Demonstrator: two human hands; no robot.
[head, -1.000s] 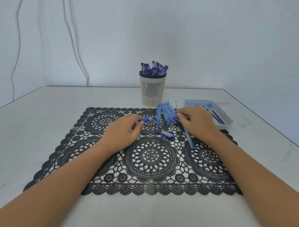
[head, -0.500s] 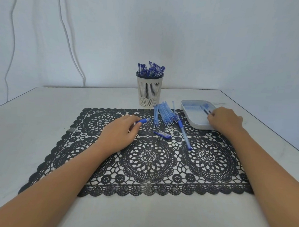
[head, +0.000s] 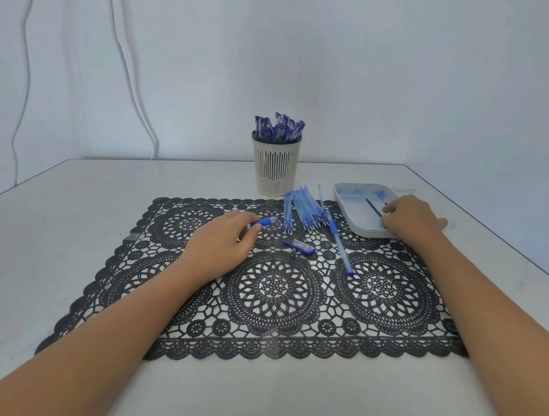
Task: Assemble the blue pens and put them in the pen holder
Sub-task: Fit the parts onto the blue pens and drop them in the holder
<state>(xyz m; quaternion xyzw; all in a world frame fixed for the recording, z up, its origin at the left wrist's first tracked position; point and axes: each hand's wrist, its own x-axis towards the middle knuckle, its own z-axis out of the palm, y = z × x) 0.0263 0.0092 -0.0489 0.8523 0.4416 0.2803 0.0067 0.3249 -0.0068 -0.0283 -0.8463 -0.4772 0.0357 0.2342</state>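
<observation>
My left hand (head: 221, 244) rests on the black lace mat (head: 263, 289) and grips a blue pen barrel (head: 268, 221) whose tip sticks out to the right. My right hand (head: 412, 218) reaches into the white tray (head: 348, 211), its fingertips on a dark refill (head: 373, 206). A bundle of light blue pen barrels (head: 301, 210) lies behind the mat's middle. One loose pen (head: 341, 243) and a blue cap (head: 300, 246) lie on the mat. The beige pen holder (head: 275, 167) stands behind, filled with several capped blue pens (head: 280, 128).
The white table's right edge (head: 486, 236) runs close beside the tray. A small black part (head: 293, 255) lies by the cap. White cables (head: 128, 66) hang on the wall at the back left.
My right hand left the pen bundle on the mat and moved right into the tray, where it now touches a refill. My left hand stayed put with its barrel.
</observation>
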